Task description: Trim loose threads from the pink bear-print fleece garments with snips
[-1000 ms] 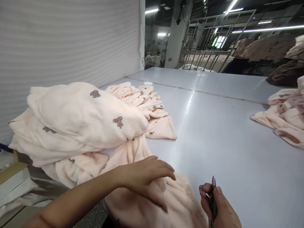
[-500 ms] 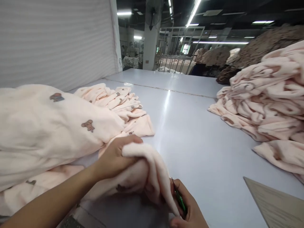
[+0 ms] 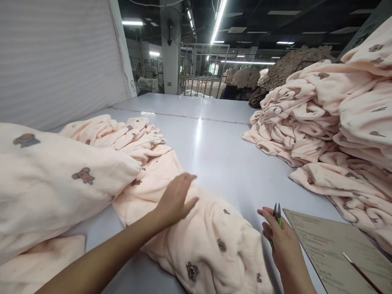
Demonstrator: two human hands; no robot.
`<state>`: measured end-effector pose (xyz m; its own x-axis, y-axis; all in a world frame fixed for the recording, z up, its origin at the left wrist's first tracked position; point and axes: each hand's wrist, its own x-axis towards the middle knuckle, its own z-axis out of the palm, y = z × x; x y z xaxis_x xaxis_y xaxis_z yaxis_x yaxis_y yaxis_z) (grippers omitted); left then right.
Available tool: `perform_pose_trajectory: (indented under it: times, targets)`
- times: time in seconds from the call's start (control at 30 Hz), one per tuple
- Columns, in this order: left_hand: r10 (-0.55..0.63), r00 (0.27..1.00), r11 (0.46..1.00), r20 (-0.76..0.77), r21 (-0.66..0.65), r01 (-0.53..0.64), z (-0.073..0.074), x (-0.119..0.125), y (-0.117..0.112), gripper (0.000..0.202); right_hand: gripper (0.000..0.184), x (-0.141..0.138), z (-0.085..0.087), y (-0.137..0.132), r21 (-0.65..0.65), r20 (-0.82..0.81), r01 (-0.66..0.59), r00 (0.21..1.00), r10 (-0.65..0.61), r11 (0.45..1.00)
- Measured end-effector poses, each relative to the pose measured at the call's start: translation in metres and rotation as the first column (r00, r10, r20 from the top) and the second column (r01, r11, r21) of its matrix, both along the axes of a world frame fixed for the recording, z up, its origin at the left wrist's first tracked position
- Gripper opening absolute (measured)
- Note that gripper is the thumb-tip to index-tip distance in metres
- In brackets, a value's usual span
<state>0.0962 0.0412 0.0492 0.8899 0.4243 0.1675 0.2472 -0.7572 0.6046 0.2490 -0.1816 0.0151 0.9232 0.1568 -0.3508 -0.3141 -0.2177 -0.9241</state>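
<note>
- The left hand (image 3: 176,198) is being laid flat on a pink fleece blanket (image 3: 202,237), with the palm down and the fingers stretched open; nothing is being gripped by it.
- This blanket is lying spread on the white tabletop (image 3: 220,159), just in front of the person, between the two hands, and small brown bear figures are being shown on its surface.
- The right hand (image 3: 280,241) is being held at the right edge of the same blanket, near the lower middle of the view.
- Small green thread snips (image 3: 277,214) are being held in the grip of the right hand, closed around the handle, with the two metal tips pointing up and away from the person.
- A brown cardboard sheet (image 3: 324,253) with printed lines is lying on the tabletop just beside the right hand, and a thin stick, maybe a pencil (image 3: 361,273), is resting on it.
- At the left, a thick folded bundle (image 3: 58,183) of the same pink cloth is lying partly over the blanket being touched.
- Behind it, a smaller crumpled pile (image 3: 128,134) is lying near the grey wall (image 3: 55,57).
- At the right, a tall stack (image 3: 330,122) of pink blankets is being carried by the tabletop, well apart from the left hand.
- Far behind, metal racks (image 3: 202,65) and brown heaps (image 3: 294,61) are being seen under ceiling lamps.
</note>
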Motion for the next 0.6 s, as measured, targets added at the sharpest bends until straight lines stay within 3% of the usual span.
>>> perform_pose_trajectory:
  times: [0.07,0.17,0.23,0.3,0.37,0.43,0.5,0.6]
  targets:
    - [-0.202,0.977,0.978,-0.061,-0.065,0.198,0.002,-0.012,-0.024,0.041,0.026,-0.003,-0.014,-0.014,-0.032,0.022,0.010,1.000,-0.009,0.999]
    - [-0.526,0.838,0.849,-0.148,-0.150,0.507,-0.003,-0.026,-0.061,0.045,0.032,-0.012,-0.023,-0.029,-0.082,0.035,0.000,0.999,0.003,0.997]
    - [-0.667,0.725,0.743,-0.171,-0.080,0.665,-0.018,-0.031,-0.084,0.043,0.038,-0.017,-0.022,-0.031,-0.111,0.044,-0.012,0.999,0.017,0.994]
    - [-0.709,0.680,0.681,-0.186,0.069,0.729,-0.041,-0.033,-0.105,0.036,0.041,-0.019,-0.017,-0.029,-0.141,0.055,-0.027,0.998,0.035,0.990]
    - [-0.684,0.704,0.685,-0.192,0.164,0.710,-0.060,-0.033,-0.118,0.027,0.042,-0.022,-0.009,-0.026,-0.172,0.065,-0.054,0.996,0.066,0.984]
    - [-0.620,0.774,0.781,-0.128,-0.005,0.625,-0.068,-0.030,-0.120,0.020,0.042,-0.025,-0.001,-0.025,-0.208,0.074,-0.097,0.991,0.115,0.973]
    - [-0.482,0.874,0.843,-0.058,-0.301,0.445,-0.060,-0.026,-0.111,0.011,0.042,-0.031,0.004,-0.027,-0.235,0.097,-0.146,0.980,0.172,0.961]
    - [-0.196,0.980,0.821,-0.028,-0.551,0.148,-0.024,-0.022,-0.082,0.019,0.046,-0.048,0.005,-0.029,-0.225,0.152,-0.217,0.955,0.254,0.950]
